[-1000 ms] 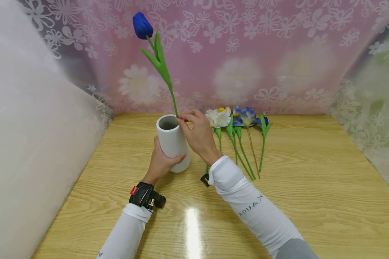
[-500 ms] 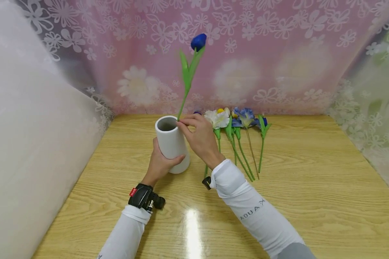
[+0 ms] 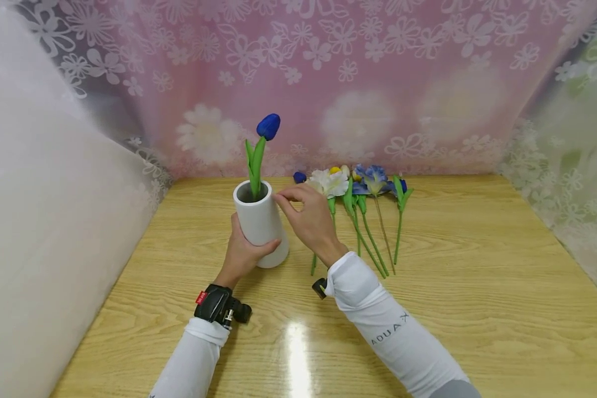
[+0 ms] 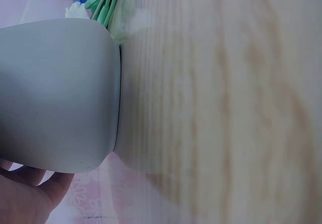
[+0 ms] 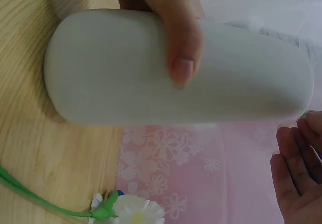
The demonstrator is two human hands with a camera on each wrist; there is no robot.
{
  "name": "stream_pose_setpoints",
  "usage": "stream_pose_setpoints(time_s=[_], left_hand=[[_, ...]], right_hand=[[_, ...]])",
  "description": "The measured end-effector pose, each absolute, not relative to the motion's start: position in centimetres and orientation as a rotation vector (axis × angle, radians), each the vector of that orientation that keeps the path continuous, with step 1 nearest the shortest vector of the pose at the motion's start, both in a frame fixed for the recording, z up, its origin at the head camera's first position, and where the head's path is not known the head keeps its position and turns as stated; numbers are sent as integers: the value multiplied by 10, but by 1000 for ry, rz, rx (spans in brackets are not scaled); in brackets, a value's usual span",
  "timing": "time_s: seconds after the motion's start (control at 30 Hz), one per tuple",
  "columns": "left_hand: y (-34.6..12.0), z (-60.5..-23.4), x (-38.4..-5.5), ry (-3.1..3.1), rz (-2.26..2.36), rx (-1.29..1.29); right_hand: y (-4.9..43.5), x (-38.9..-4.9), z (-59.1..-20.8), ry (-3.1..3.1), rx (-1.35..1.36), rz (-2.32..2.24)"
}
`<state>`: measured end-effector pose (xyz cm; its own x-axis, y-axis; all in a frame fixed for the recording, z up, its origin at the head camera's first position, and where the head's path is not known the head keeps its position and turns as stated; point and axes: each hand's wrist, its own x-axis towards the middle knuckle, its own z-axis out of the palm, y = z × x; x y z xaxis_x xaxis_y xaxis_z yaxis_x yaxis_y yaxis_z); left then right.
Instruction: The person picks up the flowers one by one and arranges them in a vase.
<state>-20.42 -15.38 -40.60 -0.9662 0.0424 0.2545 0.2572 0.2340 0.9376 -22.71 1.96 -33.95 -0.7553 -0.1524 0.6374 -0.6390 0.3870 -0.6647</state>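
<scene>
A white vase point(image 3: 263, 232) stands on the wooden table, its base against the wood in the left wrist view. My left hand point(image 3: 244, 251) grips its lower part, with the thumb point(image 5: 183, 58) across the side in the right wrist view. One blue tulip point(image 3: 268, 127) rises from the mouth. Its leaves show above the rim, while the lower stem is hidden inside. My right hand point(image 3: 308, 218) is just right of the rim, apart from the bloom, fingers loosely bent with thumb and forefinger tips close together. Nothing shows held in it.
Right of the vase lie several loose flowers: a white one point(image 3: 330, 182), a blue-violet one point(image 3: 373, 179) and another blue tulip point(image 3: 299, 177), among others. Their stems point toward me. A pink flowered curtain point(image 3: 278, 72) hangs behind the table, and a white sheet point(image 3: 55, 221) borders the left.
The blue tulip swung from leaning left to leaning right, then dropped down into the vase. The right hand let go of its stem by the rim. The left hand kept its grip.
</scene>
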Motion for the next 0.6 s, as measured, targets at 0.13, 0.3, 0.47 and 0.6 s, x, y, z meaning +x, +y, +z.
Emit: stream_pose_setpoints(time_s=[0.13,0.3,0.47,0.6], left_hand=[[-153,-406,-204,-2327,-1811,-278],[-153,-407,-204,-2332,-1804,-276],[-156,-420,-212,-2328,-1801,-273],[-160,-436,-222,-2313,-1790,-273]], right_hand=[[28,-228,-348,-2166,668,1390],[40,-230,-357,-2203,622,1416],[51,-231,-366,-2253,571,1398],[59,-233,-374,-2283,518,1391]])
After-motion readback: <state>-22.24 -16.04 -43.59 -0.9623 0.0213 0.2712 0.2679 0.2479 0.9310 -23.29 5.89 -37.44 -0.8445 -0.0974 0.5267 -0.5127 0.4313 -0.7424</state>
